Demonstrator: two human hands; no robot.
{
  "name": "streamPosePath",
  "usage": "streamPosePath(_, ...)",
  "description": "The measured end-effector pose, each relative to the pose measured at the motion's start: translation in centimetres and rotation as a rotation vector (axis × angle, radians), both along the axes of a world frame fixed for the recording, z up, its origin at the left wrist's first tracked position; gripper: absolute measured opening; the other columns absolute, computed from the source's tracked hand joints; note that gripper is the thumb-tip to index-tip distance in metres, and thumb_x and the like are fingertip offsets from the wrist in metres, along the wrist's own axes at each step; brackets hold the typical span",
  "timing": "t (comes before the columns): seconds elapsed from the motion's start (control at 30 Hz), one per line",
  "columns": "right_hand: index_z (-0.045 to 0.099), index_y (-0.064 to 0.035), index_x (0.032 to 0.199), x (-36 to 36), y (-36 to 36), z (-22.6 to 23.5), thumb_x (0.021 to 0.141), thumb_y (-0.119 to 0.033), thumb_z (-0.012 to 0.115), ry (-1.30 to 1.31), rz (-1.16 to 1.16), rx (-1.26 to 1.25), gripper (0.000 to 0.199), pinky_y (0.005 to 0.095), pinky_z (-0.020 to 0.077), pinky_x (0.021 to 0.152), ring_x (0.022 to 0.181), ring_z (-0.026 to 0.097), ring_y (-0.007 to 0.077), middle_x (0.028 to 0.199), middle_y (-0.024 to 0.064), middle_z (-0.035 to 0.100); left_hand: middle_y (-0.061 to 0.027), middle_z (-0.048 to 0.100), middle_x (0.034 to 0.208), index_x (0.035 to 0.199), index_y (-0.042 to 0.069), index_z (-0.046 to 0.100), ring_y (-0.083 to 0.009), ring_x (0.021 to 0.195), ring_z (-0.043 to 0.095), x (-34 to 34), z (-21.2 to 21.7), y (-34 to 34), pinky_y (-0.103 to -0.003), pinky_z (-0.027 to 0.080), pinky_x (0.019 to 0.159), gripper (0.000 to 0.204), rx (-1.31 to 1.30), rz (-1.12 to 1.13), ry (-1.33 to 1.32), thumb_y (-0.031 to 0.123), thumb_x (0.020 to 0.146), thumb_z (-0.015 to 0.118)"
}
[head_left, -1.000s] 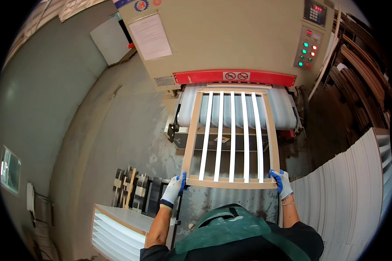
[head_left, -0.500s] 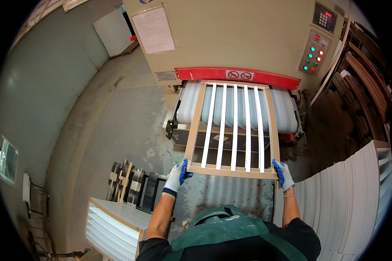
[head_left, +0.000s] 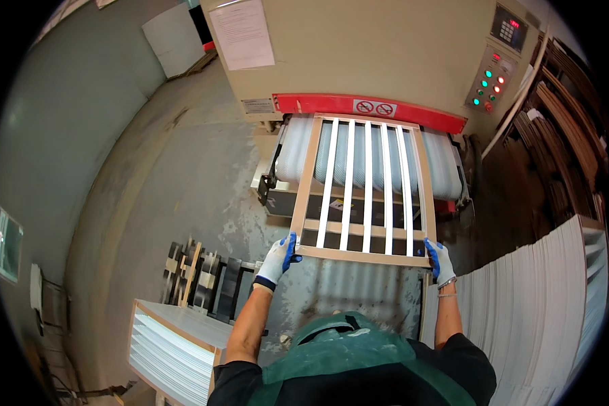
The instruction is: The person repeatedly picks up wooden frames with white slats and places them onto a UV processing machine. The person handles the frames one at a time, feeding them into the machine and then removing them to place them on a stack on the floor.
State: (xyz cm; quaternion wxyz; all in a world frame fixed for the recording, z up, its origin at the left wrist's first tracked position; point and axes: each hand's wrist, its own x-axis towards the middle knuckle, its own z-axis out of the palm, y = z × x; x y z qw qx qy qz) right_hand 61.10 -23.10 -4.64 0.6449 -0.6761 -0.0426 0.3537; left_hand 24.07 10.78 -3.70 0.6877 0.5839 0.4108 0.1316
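Evidently only one piece was being handled, with stock standing on both sides of it. Taking the slatted frame (head_left: 367, 189) as the centre of the dial, a pile of white-slatted pieces (head_left: 172, 355) stood leftmost, at about 8 o'clock, and a dark rack (head_left: 230, 291) lay just inside it in nearly the same direction.

Next came the left hand (head_left: 276, 262), between 7 and 8 o'clock, its gloved fingers (head_left: 292, 250) pinching the frame's near left corner.

The frame itself reached from the hands toward 12 o'clock, its far part above the pale conveyor belt (head_left: 294, 152) and its far rail close to the red bar (head_left: 311, 103) across the machine (head_left: 372, 54). Judging by how it lay, this piece was only partway onto the belt: the far part was over it, while the near part, not yet there, was held up in front. Whether the far rail bore on the belt, I could not tell.

At about 5 o'clock, the right hand (head_left: 442, 263) had its fingers pinched on the near right corner; neither corner was released yet. A lit control panel (head_left: 489, 84) sat between 1 and 2 o'clock. Rightmost, a large pale stack (head_left: 521, 291) filled 4 o'clock; which stock was finished and which was waiting, I could not tell.
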Motion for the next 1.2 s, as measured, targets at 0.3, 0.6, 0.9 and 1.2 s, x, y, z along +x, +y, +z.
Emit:
streamPosePath(0.3, 0.068, -0.0017, 0.101, -6.9, -4.6, 2.6, 0.089, -0.023, 0.074, -0.023, -0.099, -0.082, 0.025, 0.0304, 0.0546, 0.065, 0.07, 0.064, 0.0139, 0.083, 0.0012, 0.064, -0.0215, 0.058, 0.114, 0.144, 0.003, 0.039, -0.0301, 0.09, 0.065, -7.3, -5.5, -4.1, -0.035, 0.061, 0.073, 0.042, 0.415, -0.347, 0.056, 0.007, 0.103, 0.047)
streamPosePath(0.6, 0.068, -0.0017, 0.097, -12.3, -11.7, 1.0, 0.089, -0.025, 0.074, 0.012, -0.194, -0.059, 0.025, 0.0292, 0.0544, 0.06, 0.065, 0.066, 0.0158, 0.078, 0.0052, 0.065, -0.0144, 0.058, 0.083, 0.098, -0.002, 0.058, -0.0239, 0.067, 0.062, -10.7, 0.0, -11.9, -0.035, 0.056, 0.066, 0.043, 0.244, -0.19, -0.065, 0.035, 0.108, 0.039)
streamPosePath(0.9, 0.071, 0.0019, 0.107, -16.0, -14.5, 2.5, 0.087, -0.02, 0.071, -0.019, -0.233, -0.121, 0.03, 0.0245, 0.0501, 0.061, 0.067, 0.062, 0.0118, 0.083, 0.0032, 0.067, -0.012, 0.062, 0.071, 0.087, -0.002, 0.06, -0.0209, 0.066, 0.065, -12.4, 2.6, -14.9, -0.034, 0.049, 0.064, 0.055, 0.144, -0.177, 0.072, 0.047, 0.105, 0.042)
streamPosePath(1.2, 0.073, 0.0001, 0.105, -17.7, -15.3, 2.2, 0.087, -0.023, 0.071, -0.007, -0.258, -0.129, 0.029, 0.0221, 0.0409, 0.052, 0.058, 0.054, 0.0079, 0.076, 0.0027, 0.065, -0.0123, 0.061, 0.066, 0.085, -0.001, 0.06, -0.0232, 0.064, 0.063, -13.5, -0.4, -14.7, -0.036, 0.048, 0.066, 0.054, 0.101, -0.227, 0.1, 0.045, 0.105, 0.039)
